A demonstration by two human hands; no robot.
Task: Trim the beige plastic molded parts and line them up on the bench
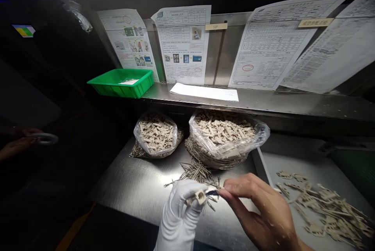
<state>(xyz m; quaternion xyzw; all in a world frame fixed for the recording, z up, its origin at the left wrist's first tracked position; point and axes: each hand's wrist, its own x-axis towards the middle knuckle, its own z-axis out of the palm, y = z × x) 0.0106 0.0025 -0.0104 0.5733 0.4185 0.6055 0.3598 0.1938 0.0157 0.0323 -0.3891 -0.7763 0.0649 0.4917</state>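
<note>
My left hand (pixel 178 214), in a white glove, is closed around a beige molded part (pixel 200 196) whose square hollow end faces me. My bare right hand (pixel 258 208) pinches a small dark tool (pixel 212 193) between thumb and forefinger. The tool's tip reaches the edge of the beige part; whether it touches cannot be made out. Just behind both hands, a pile of thin greyish sticks (pixel 196 172) lies on the metal table (pixel 123 188).
Two clear plastic bags, a smaller one (pixel 156 151) and a larger one (pixel 222 153), hold beige parts. At right, a grey tray (pixel 269 161) contains branched beige pieces (pixel 328 208). A green bin (pixel 123 87) and folded paper (pixel 205 91) sit on the shelf. Another person's hand (pixel 20 143) holds a ring at left.
</note>
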